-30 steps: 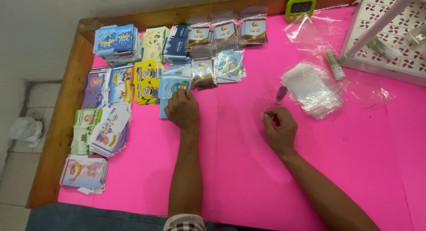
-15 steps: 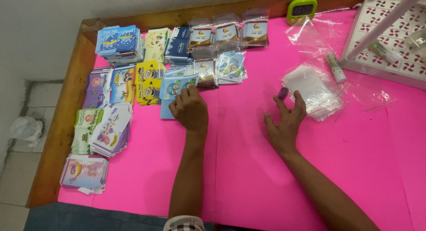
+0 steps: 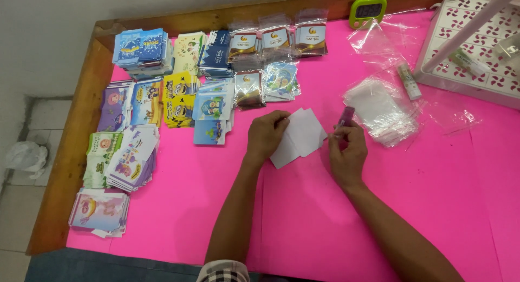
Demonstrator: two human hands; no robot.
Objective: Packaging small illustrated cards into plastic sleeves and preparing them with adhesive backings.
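My left hand [image 3: 265,136] holds a small fanned set of white cards [image 3: 299,136], blank side up, on the pink table [image 3: 216,206]. My right hand [image 3: 346,152] sits just right of the cards, fingers closed on a small purple stick-shaped object [image 3: 345,116] that pokes up from the fingertips. A pile of clear plastic sleeves [image 3: 382,111] lies just beyond the right hand.
Stacks of colourful printed cards [image 3: 162,98] cover the table's left and far side, some bagged [image 3: 273,38]. A green timer [image 3: 368,10] stands at the back. A white perforated rack [image 3: 471,49] sits far right, a glue stick [image 3: 409,82] beside it. Wooden table edge [image 3: 70,152] runs on the left.
My left hand left the card stacks and now holds white cards at the centre. My right hand reached to the sleeves, then came back holding the purple object.
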